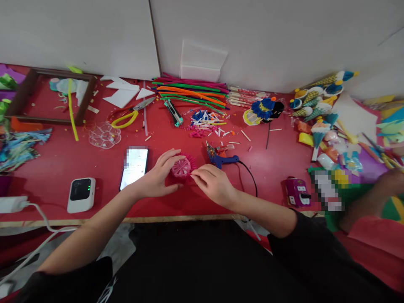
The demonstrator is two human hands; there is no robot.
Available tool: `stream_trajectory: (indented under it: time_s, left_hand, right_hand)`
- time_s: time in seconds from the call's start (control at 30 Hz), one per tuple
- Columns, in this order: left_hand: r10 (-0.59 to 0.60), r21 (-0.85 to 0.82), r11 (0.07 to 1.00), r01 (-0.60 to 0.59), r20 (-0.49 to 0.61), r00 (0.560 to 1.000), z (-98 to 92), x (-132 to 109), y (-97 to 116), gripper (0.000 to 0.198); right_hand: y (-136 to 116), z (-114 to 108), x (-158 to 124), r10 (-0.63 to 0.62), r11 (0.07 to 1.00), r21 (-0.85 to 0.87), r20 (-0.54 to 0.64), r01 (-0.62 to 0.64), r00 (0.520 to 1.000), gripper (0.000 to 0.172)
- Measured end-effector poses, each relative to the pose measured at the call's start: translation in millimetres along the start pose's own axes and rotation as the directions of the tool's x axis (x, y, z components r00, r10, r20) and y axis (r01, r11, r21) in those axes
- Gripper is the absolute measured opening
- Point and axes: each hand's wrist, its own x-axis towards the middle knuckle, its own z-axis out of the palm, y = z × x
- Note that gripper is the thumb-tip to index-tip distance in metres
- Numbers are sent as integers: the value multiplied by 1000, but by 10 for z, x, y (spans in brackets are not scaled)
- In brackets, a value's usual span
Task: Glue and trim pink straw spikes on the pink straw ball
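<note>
A pink round craft piece (181, 168), with spokes on its face and a fringe of short pink bits around it, lies on the red table in front of me. My left hand (159, 174) curves around its left side. The fingertips rest on its upper edge, and the thumb stretches out below. At the piece's lower right edge my right hand (214, 183) is closed in a pinch; whatever small thing is between its fingertips is too hidden to name. A blue glue gun (222, 160) lies just beyond my right hand, its black cord running right.
Left are a lit phone (135, 168), a white device (81, 195) and yellow-handled snips (132, 113). Behind lie a utility knife (173, 112), cut bits (205, 122) and coloured pipe cleaners (192, 93). A purple power socket (297, 192) and another person's arm (369, 198) are right.
</note>
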Motion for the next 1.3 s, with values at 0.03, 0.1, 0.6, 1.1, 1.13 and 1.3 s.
stream_trajectory:
  time_s: [0.03, 0.1, 0.6, 1.1, 1.13, 1.3]
  left_hand:
    - [0, -11, 1000, 0, -6, 1000, 5, 7, 3, 70]
    - [-10, -25, 1000, 9, -17, 1000, 16, 21, 9, 68]
    - [-80, -36, 996, 79, -23, 997, 35, 54, 46, 52]
    - [37, -6, 999, -37, -39, 999, -16, -15, -41, 64]
    - [46, 18, 999, -44, -84, 995, -37, -44, -79, 63]
    - [-149, 348, 877, 332, -459, 876, -157, -240, -245, 69]
  right_hand:
    - [5, 8, -1, -34, 999, -29, 9, 34, 999, 24]
    - [27, 35, -16, -72, 995, -70, 52, 76, 996, 27]
    - [130, 130, -71, -48, 999, -23, 25, 49, 999, 25]
    - [177, 183, -14, 77, 994, 81, -25, -75, 997, 11]
    - [181, 185, -15, 79, 994, 79, -28, -76, 997, 10]
    - [189, 194, -21, 47, 994, 98, -73, -40, 996, 9]
